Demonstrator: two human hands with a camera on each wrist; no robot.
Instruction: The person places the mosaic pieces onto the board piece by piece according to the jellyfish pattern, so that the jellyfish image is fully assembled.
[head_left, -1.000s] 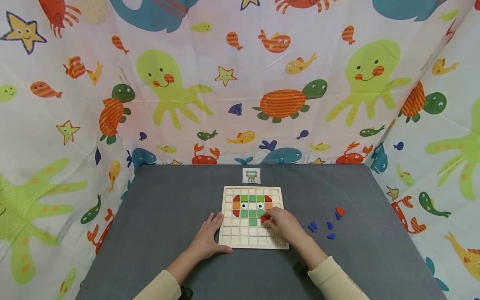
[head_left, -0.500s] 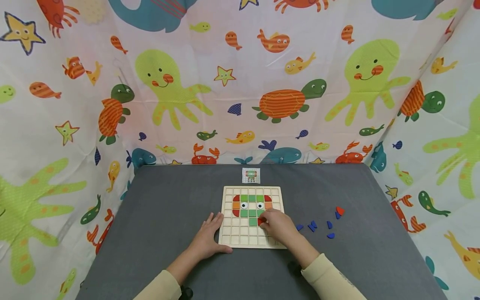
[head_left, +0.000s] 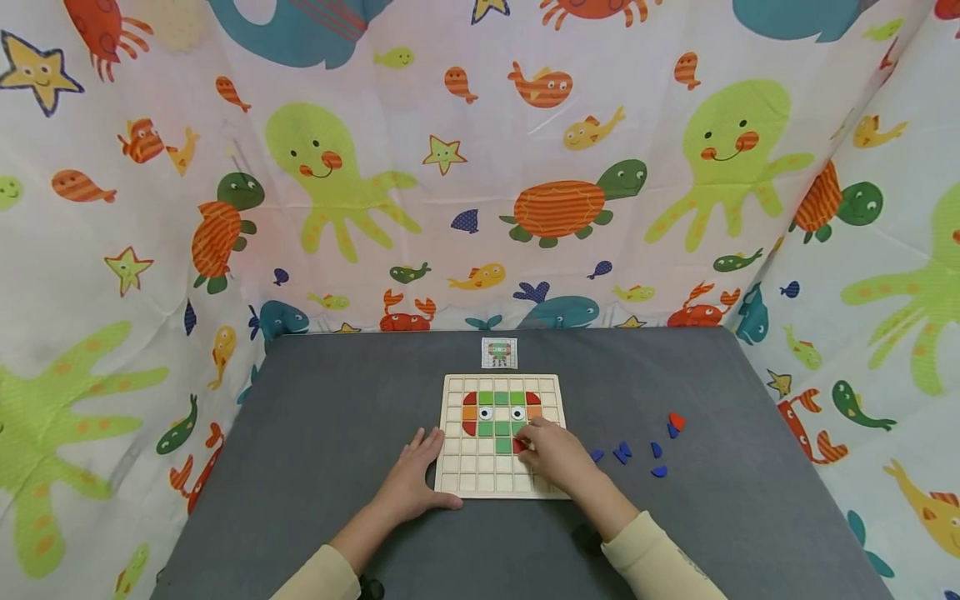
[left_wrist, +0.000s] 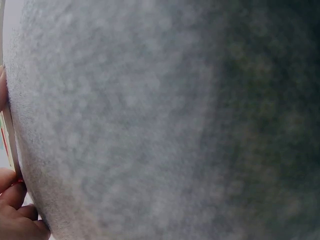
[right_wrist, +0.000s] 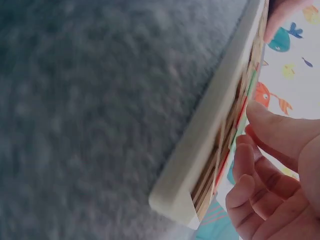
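A wooden grid board (head_left: 468, 482) lies on the grey table, its middle cells filled with green, red and orange tiles and two eye tiles. My right hand (head_left: 557, 454) pinches a small red tile (head_left: 518, 447) at the cell right of the lowest green tile (head_left: 503, 446); its fingertips partly cover it. In the right wrist view the thumb (right_wrist: 265, 117) is close to the board's top face, the other fingers curled. My left hand (head_left: 412, 479) rests against the board's left edge, fingers extended and thumb at the near left corner.
Several blue pieces (head_left: 622, 452) lie scattered on the table right of the board, with a red piece (head_left: 677, 421) beside one of them. A small printed picture card (head_left: 499, 353) lies beyond the board. A sea-animal curtain (head_left: 480, 250) hangs around the table.
My right hand has moved slightly left and down with the red tile, bringing it to the cell beside the lowest green tile. My left hand stays at the board's edge.
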